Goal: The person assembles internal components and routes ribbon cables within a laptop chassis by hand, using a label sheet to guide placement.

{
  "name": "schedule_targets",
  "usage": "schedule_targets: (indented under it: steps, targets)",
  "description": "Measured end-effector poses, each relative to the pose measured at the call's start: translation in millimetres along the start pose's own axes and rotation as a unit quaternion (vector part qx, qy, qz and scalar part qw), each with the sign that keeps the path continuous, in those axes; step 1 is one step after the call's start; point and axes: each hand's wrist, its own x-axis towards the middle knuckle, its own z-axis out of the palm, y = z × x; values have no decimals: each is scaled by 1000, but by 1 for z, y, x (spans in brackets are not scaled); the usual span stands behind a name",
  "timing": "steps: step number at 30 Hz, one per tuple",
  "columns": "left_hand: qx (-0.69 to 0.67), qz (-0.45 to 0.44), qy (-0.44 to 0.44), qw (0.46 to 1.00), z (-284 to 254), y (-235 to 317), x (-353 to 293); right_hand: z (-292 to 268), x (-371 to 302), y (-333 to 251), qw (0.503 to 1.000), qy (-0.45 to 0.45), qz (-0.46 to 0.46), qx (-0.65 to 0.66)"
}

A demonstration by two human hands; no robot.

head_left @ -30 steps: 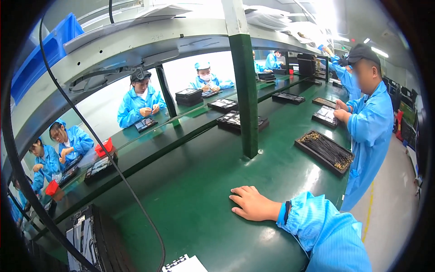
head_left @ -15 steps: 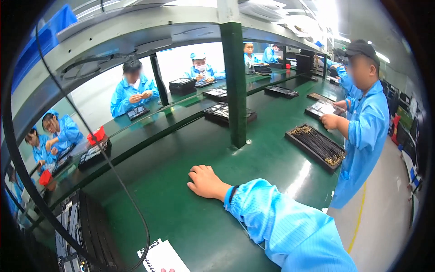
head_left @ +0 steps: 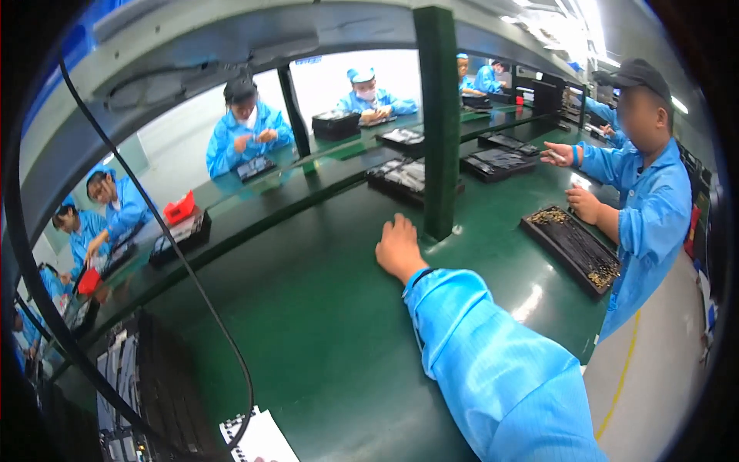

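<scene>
Reaching forward over the green tabletop (head_left: 323,331), my right hand (head_left: 399,248) has its fingers apart and holds nothing. It is just left of the dark green post (head_left: 439,131) and near a black tray of grey parts (head_left: 400,179). Whether the fingertips touch the table, I cannot tell. Low in the picture lies a white spiral-bound notepad (head_left: 262,440). Only a sliver of what seems to be my left hand (head_left: 265,460) shows at the notepad's lower edge; its fingers are cut off.
A co-worker (head_left: 650,192) stands at the right, beside a black tray of dark cables with brass ends (head_left: 571,250). Stacked black trays (head_left: 158,385) stand at lower left. A black cable (head_left: 196,296) hangs in front. Several people sit beyond the table under an overhead shelf (head_left: 231,65).
My right hand has moved forward and to the right, closer to the post. The co-worker has let go of a tray, which now lies farther back, and has raised one hand.
</scene>
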Motion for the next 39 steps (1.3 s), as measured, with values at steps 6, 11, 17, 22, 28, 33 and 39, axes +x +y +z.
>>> schedule_targets:
  steps: [6,11,17,22,28,33,39]
  targets:
    - [11,-38,-6,999,-4,5,5,7,29,14,998,48,-26,25]
    - [-12,-60,-12,998,-1,-6,-1,22,58,29,998,17,-4,-65]
    - [-20,-65,-41,997,-16,-6,7,-3,89,44,985,-55,84,-142]
    - [-30,-81,-52,995,-16,-15,0,25,95,50,977,-123,84,-151]
    - [-39,-82,-70,993,-14,-15,-3,13,89,42,965,-188,61,-172]
    - [-39,-79,-57,994,-13,-11,3,4,80,27,972,-137,-52,-185]
    - [-39,-79,-50,995,-9,-8,5,8,64,16,987,-49,-129,-79]
